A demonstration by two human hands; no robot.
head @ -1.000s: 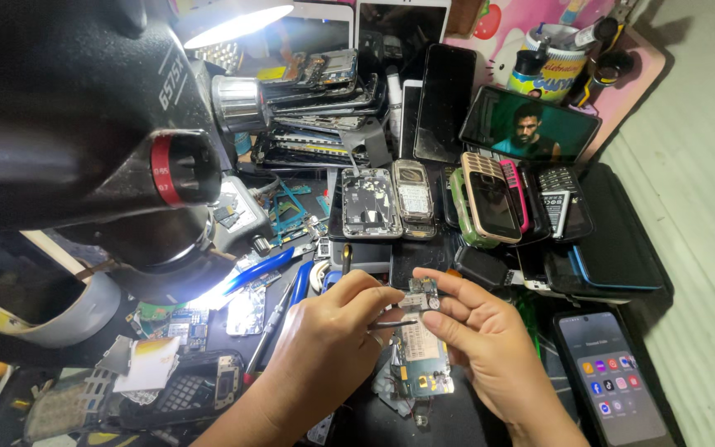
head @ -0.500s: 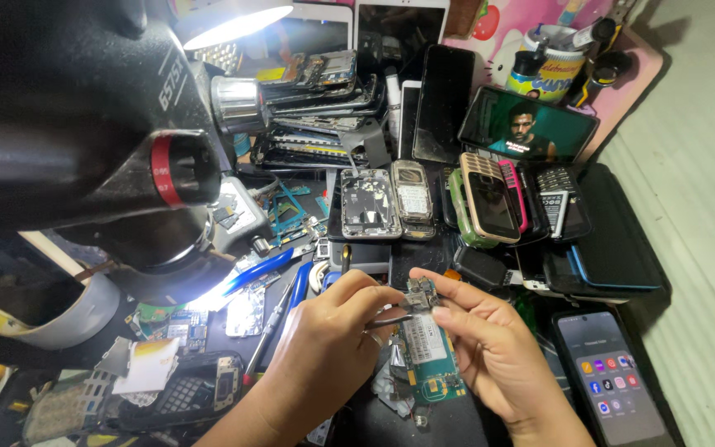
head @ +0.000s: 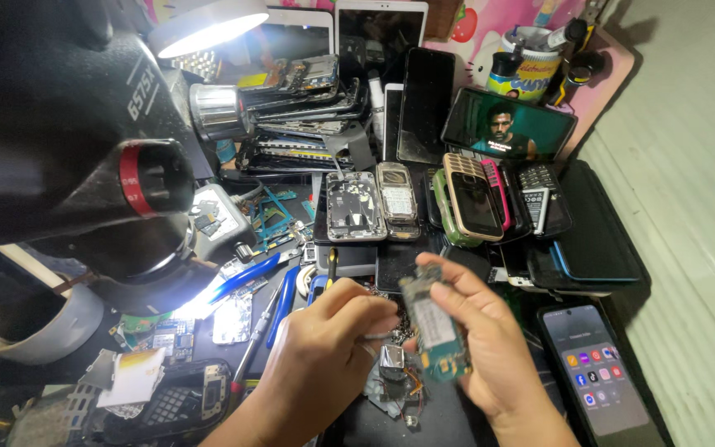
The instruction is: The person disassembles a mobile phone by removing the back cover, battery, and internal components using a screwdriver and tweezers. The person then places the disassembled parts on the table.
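A big black microscope (head: 68,141) looms at left over the cluttered bench (head: 448,422). Above the bench's front middle, the right hand (head: 490,356) is clamped on a green phone circuit board (head: 434,331), long axis near upright, top tilted left. It looks light, stiff and fragile, best gripped by its edges. The left hand (head: 324,356) pinches thin tweezers (head: 378,335) toward it

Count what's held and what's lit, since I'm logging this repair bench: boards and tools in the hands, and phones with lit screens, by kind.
Green circuit board, in the right hand: 1
Thin metal tool, pinched in the left hand: 1
Black phones with lit screens: 2
Total: 4
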